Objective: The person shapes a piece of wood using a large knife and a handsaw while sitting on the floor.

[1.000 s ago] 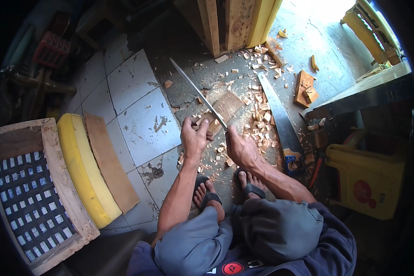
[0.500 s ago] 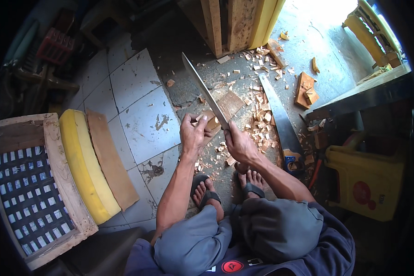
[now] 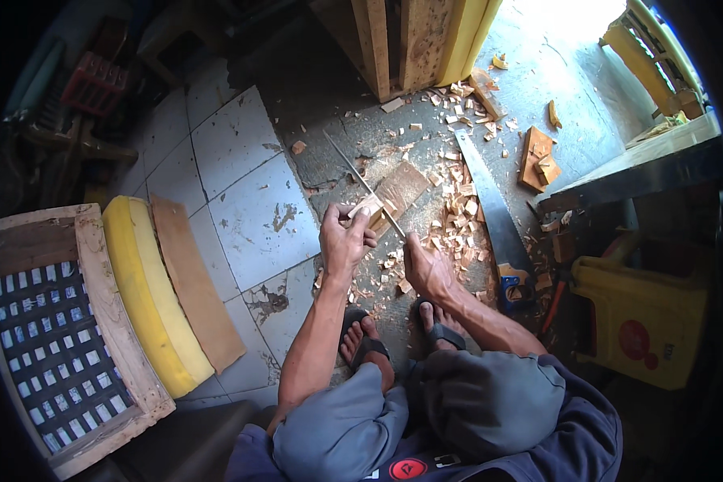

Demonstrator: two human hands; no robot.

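Left hand [image 3: 348, 241] pinches a wood piece [image 3: 369, 204] by the board's [image 3: 406, 183] near edge; right hand [image 3: 429, 268], fisted, clasps a slanting knife [image 3: 350, 165].

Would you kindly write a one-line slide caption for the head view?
Right hand gripping a long blade, left hand holding a small wood piece, near a handsaw and scattered wood chips.

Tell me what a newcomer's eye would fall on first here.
Probably the long blade in the right hand, slanting across the picture's middle. Next, the handsaw lying to its right, beside scattered wood chips, then the thick yellow slab at left.
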